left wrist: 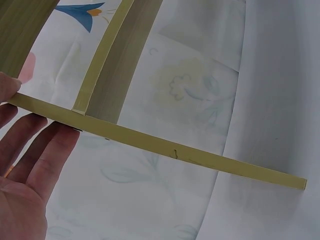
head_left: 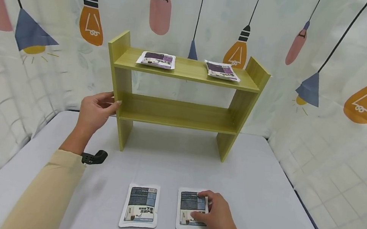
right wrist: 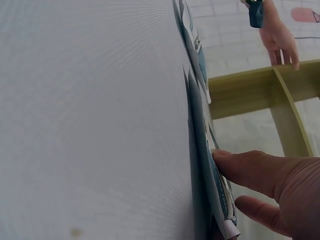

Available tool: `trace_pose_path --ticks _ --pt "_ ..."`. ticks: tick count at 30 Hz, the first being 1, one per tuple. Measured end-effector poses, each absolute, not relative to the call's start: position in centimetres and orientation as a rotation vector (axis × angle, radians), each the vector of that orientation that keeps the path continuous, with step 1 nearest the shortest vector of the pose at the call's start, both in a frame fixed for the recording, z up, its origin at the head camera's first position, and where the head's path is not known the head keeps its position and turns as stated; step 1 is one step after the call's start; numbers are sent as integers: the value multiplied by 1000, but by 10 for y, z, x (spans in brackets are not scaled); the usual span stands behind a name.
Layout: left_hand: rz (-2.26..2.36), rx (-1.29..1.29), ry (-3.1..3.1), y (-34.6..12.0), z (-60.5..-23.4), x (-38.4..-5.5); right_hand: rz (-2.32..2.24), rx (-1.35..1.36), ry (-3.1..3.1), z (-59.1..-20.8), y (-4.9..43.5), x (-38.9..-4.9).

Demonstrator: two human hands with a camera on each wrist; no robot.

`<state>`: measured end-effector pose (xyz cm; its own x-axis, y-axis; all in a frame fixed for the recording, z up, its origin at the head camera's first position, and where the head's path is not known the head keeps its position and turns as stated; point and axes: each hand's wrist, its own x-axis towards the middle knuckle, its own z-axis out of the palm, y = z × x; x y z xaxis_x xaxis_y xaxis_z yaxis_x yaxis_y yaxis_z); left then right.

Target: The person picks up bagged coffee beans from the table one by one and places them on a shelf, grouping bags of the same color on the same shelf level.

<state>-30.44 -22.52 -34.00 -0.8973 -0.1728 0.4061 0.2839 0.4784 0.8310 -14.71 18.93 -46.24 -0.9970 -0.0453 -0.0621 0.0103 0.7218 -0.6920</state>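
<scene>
My left hand (head_left: pixel 96 111) grips the left side panel of a yellow-green wooden shelf (head_left: pixel 176 113), thumb at the panel's front edge. In the left wrist view its fingers (left wrist: pixel 52 160) lie against the panel's outer side. My right hand (head_left: pixel 217 214) holds the right-hand flat pouch (head_left: pixel 189 207) at its right part, thumb on the printed face. That pouch, white-edged with a dark blue and white print, lies at the table's front. Beside it to the left is a matching pouch (head_left: pixel 140 206), untouched. The right wrist view shows the thumb (right wrist: pixel 250 167) touching the held pouch; its far fingers are partly hidden.
Two purple-and-white pouches lie on the shelf's top board, one at the left (head_left: pixel 156 60) and one at the right (head_left: pixel 222 71). The shelf stands toward the back of the white-covered table (head_left: pixel 169 170). A patterned curtain (head_left: pixel 128 4) hangs behind and along both sides.
</scene>
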Motion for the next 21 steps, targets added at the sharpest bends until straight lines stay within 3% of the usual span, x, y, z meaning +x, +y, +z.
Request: trace_pose_path --ticks 21 --pt "-1415 -88 -2292 -226 -341 -306 -1273 -81 2790 -467 192 -150"
